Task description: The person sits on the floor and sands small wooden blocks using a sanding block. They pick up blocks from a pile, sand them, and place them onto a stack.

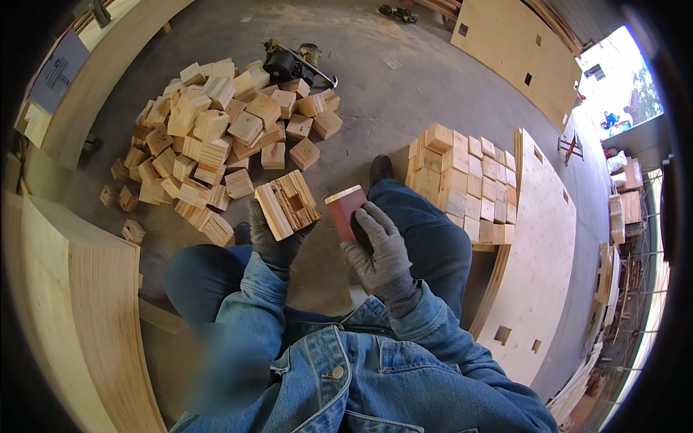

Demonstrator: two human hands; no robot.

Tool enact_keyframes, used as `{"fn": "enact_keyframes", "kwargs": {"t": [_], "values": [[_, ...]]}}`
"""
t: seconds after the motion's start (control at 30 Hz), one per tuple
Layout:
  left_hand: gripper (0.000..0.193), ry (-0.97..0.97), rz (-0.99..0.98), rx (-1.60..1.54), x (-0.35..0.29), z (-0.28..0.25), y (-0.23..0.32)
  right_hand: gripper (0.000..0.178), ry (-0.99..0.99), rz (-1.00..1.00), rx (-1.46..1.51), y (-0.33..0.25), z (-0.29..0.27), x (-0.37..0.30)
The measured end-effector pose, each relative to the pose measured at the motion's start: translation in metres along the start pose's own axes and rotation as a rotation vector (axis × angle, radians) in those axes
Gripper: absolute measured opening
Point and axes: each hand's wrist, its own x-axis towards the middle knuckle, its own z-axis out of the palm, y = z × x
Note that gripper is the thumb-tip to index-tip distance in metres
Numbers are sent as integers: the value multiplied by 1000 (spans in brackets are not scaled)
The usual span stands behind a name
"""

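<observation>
My left hand [280, 249], in a dark grey glove, grips a wooden block [287, 206] from below and from its left side. The block's upward face has grooves and a rough, dark hollow. In my gloved right hand [382, 252] is a sanding block [346, 213] with reddish-brown sandpaper on its face and a bare wood edge. It is held tilted, a short gap to the right of the wooden block. Both hands are between my bent knees.
A loose heap of wooden blocks [216, 130] lies on the floor ahead to the left, with a black power tool [292, 63] behind it. Neatly stacked blocks [462, 177] stand at the right beside plywood panels [538, 245]. A thick plywood stack [79, 310] is close at my left.
</observation>
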Motion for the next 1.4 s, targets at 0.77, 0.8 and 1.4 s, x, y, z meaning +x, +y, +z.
{"fn": "enact_keyframes", "kwargs": {"t": [0.77,0.8,1.4], "values": [[74,-12,-69,308,-3,-4,-22,56,197,-124,-32,-10,20,80],[74,34,-58,290,-3,-6,-21,55,164,-76,-83,-8,16,76],[66,147,-45,528,-4,-13,-27,56,206,-61,-7,6,8,88]]}}
